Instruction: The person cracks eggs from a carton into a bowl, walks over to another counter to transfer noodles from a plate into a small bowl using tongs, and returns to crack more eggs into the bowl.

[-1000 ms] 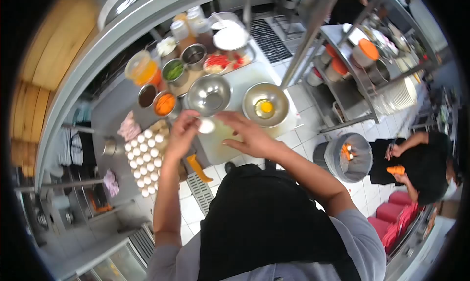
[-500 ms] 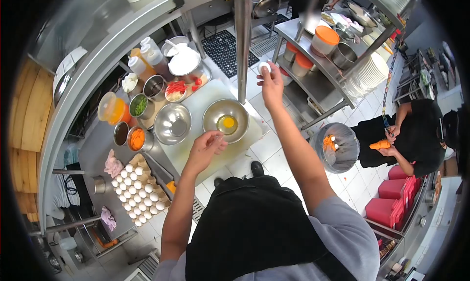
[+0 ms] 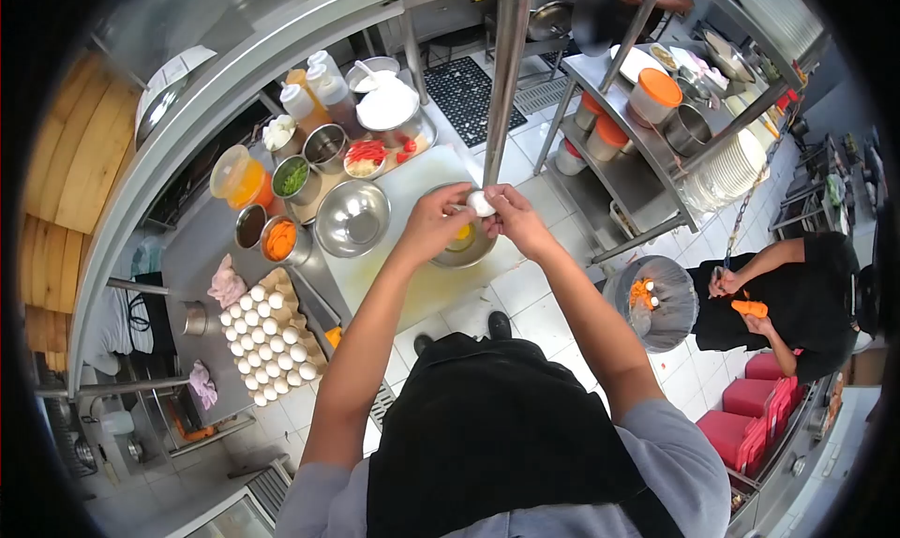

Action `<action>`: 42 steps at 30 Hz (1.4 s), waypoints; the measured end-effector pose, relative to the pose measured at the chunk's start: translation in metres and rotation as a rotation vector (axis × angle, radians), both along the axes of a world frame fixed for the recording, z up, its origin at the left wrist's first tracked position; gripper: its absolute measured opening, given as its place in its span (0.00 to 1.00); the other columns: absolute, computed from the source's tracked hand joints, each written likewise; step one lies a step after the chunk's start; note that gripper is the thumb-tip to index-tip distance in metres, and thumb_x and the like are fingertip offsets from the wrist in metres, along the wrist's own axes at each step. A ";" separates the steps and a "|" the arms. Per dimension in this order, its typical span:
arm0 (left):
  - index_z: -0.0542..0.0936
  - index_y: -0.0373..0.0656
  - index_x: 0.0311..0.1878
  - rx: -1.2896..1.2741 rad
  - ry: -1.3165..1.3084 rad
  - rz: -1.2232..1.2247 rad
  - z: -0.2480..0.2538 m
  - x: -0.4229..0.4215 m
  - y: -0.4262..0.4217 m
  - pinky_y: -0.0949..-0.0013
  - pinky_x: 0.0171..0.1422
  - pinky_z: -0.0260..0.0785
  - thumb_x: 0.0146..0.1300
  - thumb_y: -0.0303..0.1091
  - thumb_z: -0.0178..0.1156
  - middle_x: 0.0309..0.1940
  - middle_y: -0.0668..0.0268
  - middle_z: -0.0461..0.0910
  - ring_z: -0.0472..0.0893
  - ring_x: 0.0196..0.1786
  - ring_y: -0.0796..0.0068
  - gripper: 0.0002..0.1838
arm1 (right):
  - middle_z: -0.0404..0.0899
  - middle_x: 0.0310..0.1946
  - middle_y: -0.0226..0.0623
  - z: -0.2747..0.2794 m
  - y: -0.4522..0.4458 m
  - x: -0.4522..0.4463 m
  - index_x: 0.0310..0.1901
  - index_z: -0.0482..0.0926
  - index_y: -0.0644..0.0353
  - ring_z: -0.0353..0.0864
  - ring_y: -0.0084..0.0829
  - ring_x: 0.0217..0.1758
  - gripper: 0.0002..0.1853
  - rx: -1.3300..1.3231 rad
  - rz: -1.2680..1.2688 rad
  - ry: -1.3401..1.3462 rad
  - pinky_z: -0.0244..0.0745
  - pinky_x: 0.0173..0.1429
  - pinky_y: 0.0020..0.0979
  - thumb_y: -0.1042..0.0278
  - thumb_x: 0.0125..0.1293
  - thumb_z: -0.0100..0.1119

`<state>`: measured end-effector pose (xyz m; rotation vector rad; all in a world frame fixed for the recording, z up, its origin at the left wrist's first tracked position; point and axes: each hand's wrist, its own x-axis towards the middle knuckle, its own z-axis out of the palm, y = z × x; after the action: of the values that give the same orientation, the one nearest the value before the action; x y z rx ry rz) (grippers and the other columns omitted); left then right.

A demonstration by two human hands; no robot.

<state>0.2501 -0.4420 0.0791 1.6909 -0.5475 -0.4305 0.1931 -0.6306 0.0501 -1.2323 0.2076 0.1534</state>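
Egg (image 3: 481, 203), white-shelled, is up in the air over the near steel bowl (image 3: 466, 259), between the person's two hands; a yolk (image 3: 463, 231) shows in that bowl, partly covered by the left hand (image 3: 433, 225). Grip: thumb and fingers of the right hand (image 3: 516, 219) pinch the egg from its right side, while the left hand's fingertips close on it from the other; the exact contact is small and partly hidden. Whether the shell is whole or split cannot be told at this size. Handling, by judgement: very light, stiff to a mild squeeze, but thin and brittle, so a hard point of pressure is likely to break it; smooth too, and probably slick if any white has wetted the fingers. Best hold looks to be finger pads spread round the widest part, thumbs opposed, nails kept off the shell. More eggs (image 3: 267, 343) sit in rows in a cardboard tray (image 3: 284, 284) on the steel surface (image 3: 192, 277), to the left of the pale cutting board (image 3: 373, 283) that carries the near bowl; there the exposed upper end offers the easiest hold. Writing: none legible. Squeeze bottles (image 3: 300, 104) appear plain; the orange-lidded tub (image 3: 659, 92) on the shelf unit shows no readable label, and no brand can be made out anywhere.
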 end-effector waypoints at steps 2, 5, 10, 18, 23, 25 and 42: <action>0.77 0.37 0.62 0.007 0.096 -0.085 0.004 0.005 -0.002 0.78 0.34 0.72 0.64 0.27 0.62 0.41 0.66 0.84 0.79 0.35 0.82 0.22 | 0.79 0.32 0.31 0.002 0.009 0.002 0.53 0.73 0.59 0.79 0.21 0.32 0.19 -0.095 0.007 0.001 0.75 0.35 0.24 0.51 0.74 0.55; 0.78 0.37 0.57 -0.021 0.200 -0.109 -0.011 0.013 0.006 0.77 0.33 0.72 0.63 0.26 0.61 0.39 0.66 0.83 0.79 0.33 0.82 0.18 | 0.80 0.33 0.34 0.008 0.019 0.001 0.52 0.74 0.60 0.81 0.23 0.33 0.20 -0.249 0.021 -0.002 0.76 0.35 0.25 0.50 0.72 0.57; 0.74 0.35 0.47 0.028 0.350 0.052 -0.045 0.017 0.008 0.71 0.30 0.77 0.59 0.23 0.61 0.33 0.61 0.80 0.81 0.31 0.78 0.12 | 0.83 0.38 0.49 -0.006 0.021 -0.002 0.52 0.79 0.63 0.84 0.41 0.36 0.21 -0.780 0.020 -0.496 0.79 0.44 0.37 0.62 0.60 0.65; 0.74 0.34 0.40 0.334 0.121 0.193 -0.056 0.010 -0.007 0.65 0.35 0.75 0.58 0.31 0.63 0.34 0.58 0.80 0.82 0.36 0.72 0.12 | 0.79 0.36 0.52 -0.029 0.043 -0.002 0.45 0.77 0.63 0.80 0.54 0.42 0.19 -1.073 0.003 -0.535 0.76 0.49 0.49 0.64 0.53 0.65; 0.74 0.36 0.40 0.478 -0.118 0.293 -0.078 0.014 -0.010 0.53 0.48 0.72 0.55 0.36 0.64 0.35 0.47 0.81 0.83 0.41 0.51 0.16 | 0.78 0.36 0.50 -0.033 0.050 0.001 0.46 0.74 0.64 0.79 0.50 0.42 0.21 -1.155 -0.029 -0.602 0.77 0.47 0.46 0.65 0.51 0.67; 0.74 0.37 0.42 0.478 -0.064 0.337 -0.068 0.006 -0.012 0.52 0.52 0.71 0.55 0.34 0.62 0.38 0.44 0.81 0.81 0.45 0.43 0.14 | 0.77 0.41 0.48 -0.042 0.048 0.003 0.48 0.75 0.62 0.78 0.50 0.45 0.21 -1.137 -0.007 -0.623 0.76 0.49 0.47 0.69 0.51 0.66; 0.79 0.35 0.52 0.264 -0.567 0.533 0.000 0.000 0.114 0.65 0.51 0.74 0.64 0.30 0.63 0.43 0.54 0.83 0.83 0.44 0.62 0.16 | 0.75 0.62 0.44 -0.023 -0.068 -0.072 0.71 0.64 0.56 0.80 0.30 0.52 0.28 0.131 -0.228 -0.147 0.76 0.53 0.29 0.56 0.73 0.53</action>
<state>0.2504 -0.3277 0.0791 2.1348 -0.4252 0.3924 0.1215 -0.6983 0.0269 -1.0762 0.2053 -0.1192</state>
